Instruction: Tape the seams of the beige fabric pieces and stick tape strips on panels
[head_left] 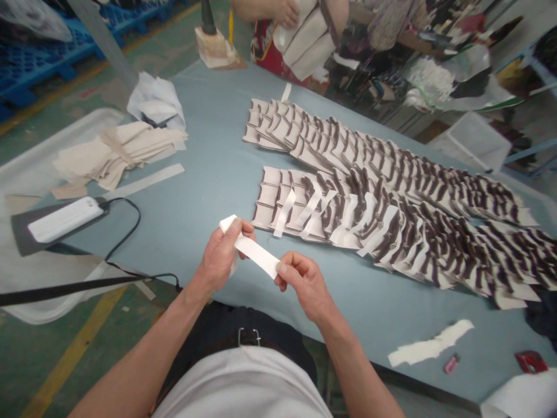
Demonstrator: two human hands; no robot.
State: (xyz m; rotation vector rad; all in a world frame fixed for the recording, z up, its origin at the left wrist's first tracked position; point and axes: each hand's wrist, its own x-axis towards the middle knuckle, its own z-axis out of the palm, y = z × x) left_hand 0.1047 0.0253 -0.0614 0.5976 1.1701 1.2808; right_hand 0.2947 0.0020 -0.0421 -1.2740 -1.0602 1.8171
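Observation:
A white strip (259, 255) is stretched between my two hands above the near side of the table. My left hand (224, 249) pinches it at one end, where more white strip material shows above the thumb and hangs below the fingers. Thumb and fingers of my right hand (302, 281) close on the other end. Just beyond lies a row of overlapping pale pieces with dark edges (272, 197), and several white strips, such as one strip (285, 213), rest across it. A second, similar row (278, 125) runs behind.
A white power bank (65, 219) with a black cable (138, 215) lies left, near a tied bundle of cream pieces (113, 151). At right are cream strips (430, 343), a small pink tool (451, 364) and a red object (531, 361). Another person's hand (286, 13) holds pale pieces beyond the table.

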